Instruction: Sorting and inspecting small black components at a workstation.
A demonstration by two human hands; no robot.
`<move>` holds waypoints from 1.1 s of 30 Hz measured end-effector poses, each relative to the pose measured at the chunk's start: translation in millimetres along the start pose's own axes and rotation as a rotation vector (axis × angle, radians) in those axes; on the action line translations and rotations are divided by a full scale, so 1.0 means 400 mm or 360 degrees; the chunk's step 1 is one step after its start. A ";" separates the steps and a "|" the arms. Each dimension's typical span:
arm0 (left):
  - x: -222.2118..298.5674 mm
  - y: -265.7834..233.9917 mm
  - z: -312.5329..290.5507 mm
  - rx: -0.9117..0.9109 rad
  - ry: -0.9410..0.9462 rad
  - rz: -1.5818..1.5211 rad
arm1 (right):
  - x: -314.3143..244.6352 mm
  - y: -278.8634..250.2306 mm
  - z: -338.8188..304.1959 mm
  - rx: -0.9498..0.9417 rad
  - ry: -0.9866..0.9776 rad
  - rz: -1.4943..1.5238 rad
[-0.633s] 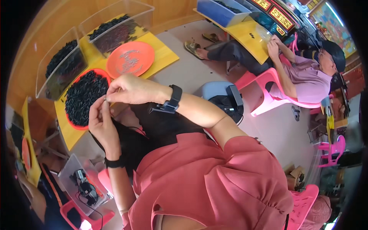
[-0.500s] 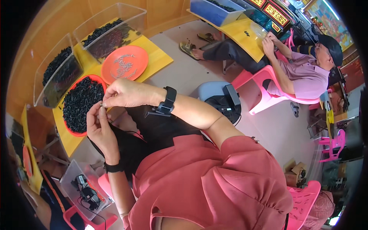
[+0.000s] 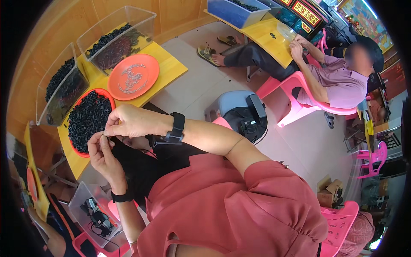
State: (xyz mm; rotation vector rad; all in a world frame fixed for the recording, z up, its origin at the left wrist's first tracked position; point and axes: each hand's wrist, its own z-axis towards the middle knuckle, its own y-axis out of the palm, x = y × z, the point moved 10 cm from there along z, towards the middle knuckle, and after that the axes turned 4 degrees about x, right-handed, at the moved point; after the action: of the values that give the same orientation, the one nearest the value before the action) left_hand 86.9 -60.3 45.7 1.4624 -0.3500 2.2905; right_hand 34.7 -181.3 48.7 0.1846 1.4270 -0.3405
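My left hand (image 3: 104, 155) and my right hand (image 3: 130, 121) meet fingertip to fingertip over the near edge of the yellow table (image 3: 172, 70). Both are closed in a pinch around something too small to make out. Just beyond them sits a red bowl (image 3: 112, 97) heaped with small black pieces (image 3: 89, 118). To its right, an orange plate (image 3: 150, 79) carries a scatter of thin silvery pieces (image 3: 136, 78). Dark bands circle both my wrists.
Two clear bins (image 3: 41, 100) (image 3: 147, 19) with black pieces stand at the table's back. A grey-blue box (image 3: 233, 102) is on the floor to my right. Beyond it, a person (image 3: 342, 85) sits on a pink chair (image 3: 295, 103) at another yellow table. A clear tub (image 3: 79, 195) holds cables at lower left.
Both hands have shifted slightly down and left in the picture, still pinched together. The view has tilted a little, showing more of the grey-blue box.
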 end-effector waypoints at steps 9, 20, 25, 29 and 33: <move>0.060 0.014 -0.026 0.0054 0.0259 0.0438 | -0.060 -0.012 -0.032 0.0052 -0.0291 -0.0231; 0.037 0.018 -0.008 -0.0038 -0.0082 0.0048 | -0.114 0.000 -0.067 0.0388 -0.0701 -0.0685; -0.052 0.014 -0.013 -0.0113 -0.0516 -0.0450 | -0.117 0.022 -0.069 0.0481 -0.0754 -0.0943; -0.085 0.020 -0.036 0.0002 -0.0828 -0.0868 | -0.125 0.033 -0.073 0.0452 -0.0929 -0.0939; -0.180 0.074 -0.080 -0.0250 -0.1278 -0.1373 | -0.088 0.030 -0.045 0.0081 -0.0586 -0.1338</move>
State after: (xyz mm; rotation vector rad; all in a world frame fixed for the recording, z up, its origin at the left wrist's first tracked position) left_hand 74.5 -87.4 -33.0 1.8931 -0.0662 0.9483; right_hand 18.3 -159.8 79.8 -0.4384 1.0676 -1.0415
